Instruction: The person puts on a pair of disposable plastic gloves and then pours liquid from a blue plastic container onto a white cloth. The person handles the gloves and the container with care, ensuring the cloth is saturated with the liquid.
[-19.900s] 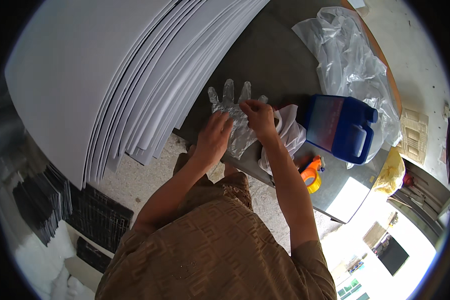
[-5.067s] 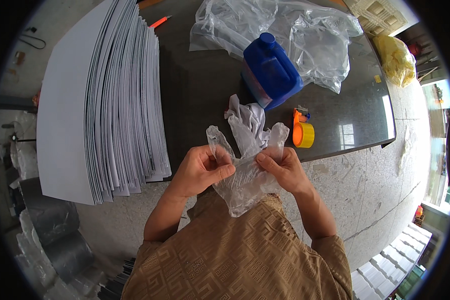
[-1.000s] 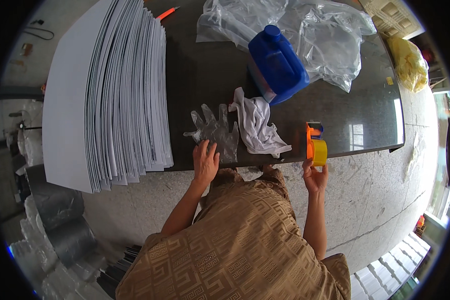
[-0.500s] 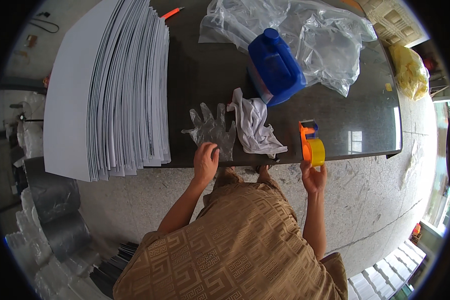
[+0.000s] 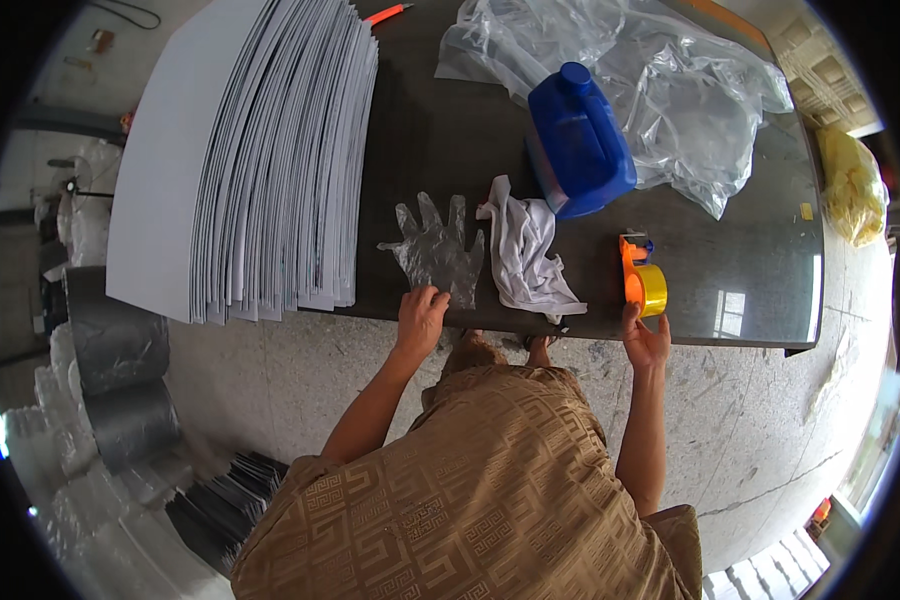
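A clear disposable plastic glove (image 5: 437, 252) lies flat on the dark table, its fingers pointing away from me. My left hand (image 5: 423, 322) is at its cuff, fingers curled and pinching the edge. At the table's front edge, my right hand (image 5: 647, 343) has thumb and fingers around the near end of an orange tape dispenser (image 5: 629, 262) with a yellow tape roll (image 5: 653, 290). A crumpled whitish cloth (image 5: 526, 252) lies between the glove and the dispenser. Behind the cloth is a blue jug (image 5: 582, 140) with a handle and cap.
A tall row of white sheets (image 5: 280, 170) fills the table's left side, with an orange cutter (image 5: 386, 15) beyond it. Crumpled clear plastic (image 5: 695, 120) covers the back right. A yellow bag (image 5: 852, 190) sits past the right edge. Dark rolls (image 5: 120, 365) stand at left.
The view has shifted, so the table's things sit further right. My left fingers have closed on the glove's cuff. My right fingers have come around the tape dispenser's near end.
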`<state>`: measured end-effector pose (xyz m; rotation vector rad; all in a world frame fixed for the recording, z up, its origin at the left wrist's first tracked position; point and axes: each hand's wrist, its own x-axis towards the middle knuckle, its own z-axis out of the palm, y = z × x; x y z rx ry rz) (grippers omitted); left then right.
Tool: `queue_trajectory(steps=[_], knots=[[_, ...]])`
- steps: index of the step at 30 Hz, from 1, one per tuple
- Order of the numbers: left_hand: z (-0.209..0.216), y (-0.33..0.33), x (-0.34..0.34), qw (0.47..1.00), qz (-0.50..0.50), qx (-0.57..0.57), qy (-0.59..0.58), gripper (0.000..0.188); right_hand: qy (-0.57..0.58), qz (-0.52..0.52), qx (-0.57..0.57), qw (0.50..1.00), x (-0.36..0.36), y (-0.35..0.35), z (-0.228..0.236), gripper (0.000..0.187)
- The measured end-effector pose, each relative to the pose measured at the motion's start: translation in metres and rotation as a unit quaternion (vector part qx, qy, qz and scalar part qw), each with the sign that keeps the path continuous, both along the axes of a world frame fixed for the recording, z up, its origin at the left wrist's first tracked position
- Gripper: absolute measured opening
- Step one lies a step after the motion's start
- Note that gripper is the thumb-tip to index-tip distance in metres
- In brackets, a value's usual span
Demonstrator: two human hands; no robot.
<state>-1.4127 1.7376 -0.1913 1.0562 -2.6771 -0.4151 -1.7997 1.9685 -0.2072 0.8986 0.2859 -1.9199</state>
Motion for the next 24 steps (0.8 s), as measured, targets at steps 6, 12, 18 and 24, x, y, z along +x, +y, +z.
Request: queue_trajectory(steps=[6,12,18,24], knots=[[0.007,0.005,-0.008,0.999,0.03,-0.022,0.005,0.025,-0.019,0.006,0.038,0.999,0.015,0.038,0.016,0.062],[-0.008,-0.003,0.003,0.999,0.032,-0.009,0.018,0.021,-0.018,0.045,0.067,0.997,0.037,0.047,0.011,0.053],[-0.008,-0.011,0.002,0.999,0.016,-0.022,0.024,0.014,0.059,0.119,0.061,0.989,0.04,0.035,0.012,0.05],[0.006,-0.009,-0.001,0.997,0.038,0.001,0.062,0.014,0.095,0.158,0.095,0.978,0.054,0.017,0.022,0.041]])
